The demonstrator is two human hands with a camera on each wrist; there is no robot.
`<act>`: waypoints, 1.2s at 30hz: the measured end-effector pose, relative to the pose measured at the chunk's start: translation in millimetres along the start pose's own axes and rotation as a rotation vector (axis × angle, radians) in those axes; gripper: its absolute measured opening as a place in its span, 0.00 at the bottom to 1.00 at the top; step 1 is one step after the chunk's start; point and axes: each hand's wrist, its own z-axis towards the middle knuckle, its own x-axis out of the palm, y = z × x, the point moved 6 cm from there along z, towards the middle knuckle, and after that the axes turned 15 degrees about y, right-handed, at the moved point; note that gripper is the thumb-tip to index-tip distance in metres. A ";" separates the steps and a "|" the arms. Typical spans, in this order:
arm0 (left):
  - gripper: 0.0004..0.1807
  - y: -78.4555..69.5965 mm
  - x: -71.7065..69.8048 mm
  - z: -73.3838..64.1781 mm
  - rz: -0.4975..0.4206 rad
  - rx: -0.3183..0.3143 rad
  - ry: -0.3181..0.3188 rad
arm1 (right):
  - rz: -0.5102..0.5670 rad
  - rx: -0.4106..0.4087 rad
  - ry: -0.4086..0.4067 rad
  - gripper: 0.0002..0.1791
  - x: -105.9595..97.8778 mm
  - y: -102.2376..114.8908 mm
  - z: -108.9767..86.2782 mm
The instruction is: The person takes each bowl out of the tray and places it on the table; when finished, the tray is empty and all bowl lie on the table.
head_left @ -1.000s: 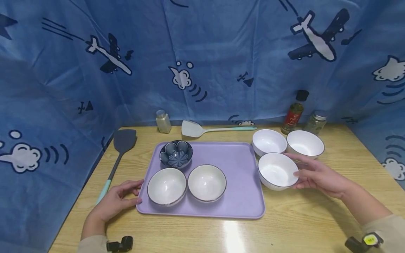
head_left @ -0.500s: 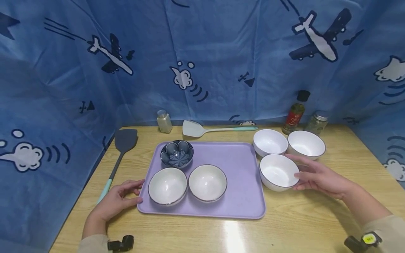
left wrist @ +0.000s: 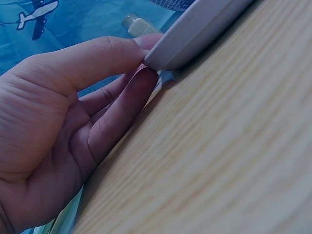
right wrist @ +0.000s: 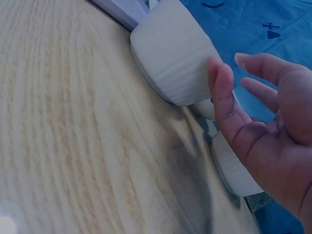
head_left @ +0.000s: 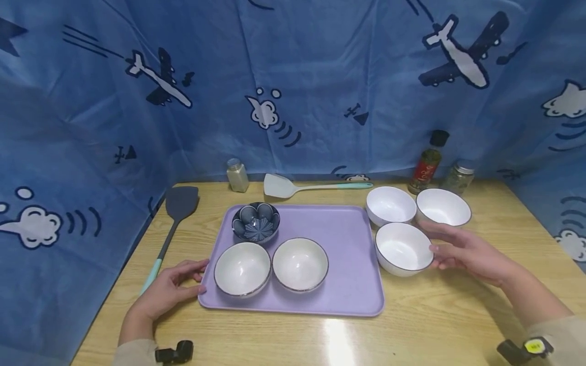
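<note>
My left hand [head_left: 167, 290] pinches the left edge of the lilac tray [head_left: 352, 284], thumb on top and fingers under the rim in the left wrist view. On the tray stand two cream bowls with dark rims, the left bowl [head_left: 242, 269] and the right bowl [head_left: 299, 264], and a dark blue patterned bowl [head_left: 256, 223] behind them. Just right of the tray, a white bowl [head_left: 403, 249] stands on the table. Beside it is my right hand [head_left: 467, 254], its fingers spread and loosely bent. Whether a fingertip still touches that bowl, I cannot tell.
Two more white bowls stand behind, a left one [head_left: 389, 206] and a right one [head_left: 443, 207]. A bottle [head_left: 426, 168] and a jar [head_left: 458, 178] are behind these. A pale turner [head_left: 281, 187], a shaker [head_left: 237, 176] and a dark turner [head_left: 180, 203] lie around the tray.
My right hand has loosened from the white bowl and shifted slightly right. The bowl stays beside the tray. My left hand has not moved.
</note>
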 end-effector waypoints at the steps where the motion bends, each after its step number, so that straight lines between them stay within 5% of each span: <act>1: 0.34 0.1 -0.3 -0.2 0.000 -0.001 -0.001 | -0.015 -0.007 -0.006 0.33 0.1 2.4 -0.1; 8: 0.35 0.1 -0.3 -0.3 -0.002 0.006 -0.003 | -0.106 -0.058 -0.006 0.29 0.8 21.1 0.7; 17: 0.35 0.2 0.1 -0.1 0.007 -0.014 -0.003 | -0.074 -0.100 0.001 0.30 7.5 38.2 10.1; 26: 0.34 -2.6 -0.6 1.7 0.003 0.009 0.000 | -0.030 -0.153 0.043 0.30 25.7 54.1 38.9; 36: 0.35 0.0 -1.0 1.6 0.022 0.019 -0.007 | -0.144 -0.073 0.076 0.30 50.3 73.6 76.3</act>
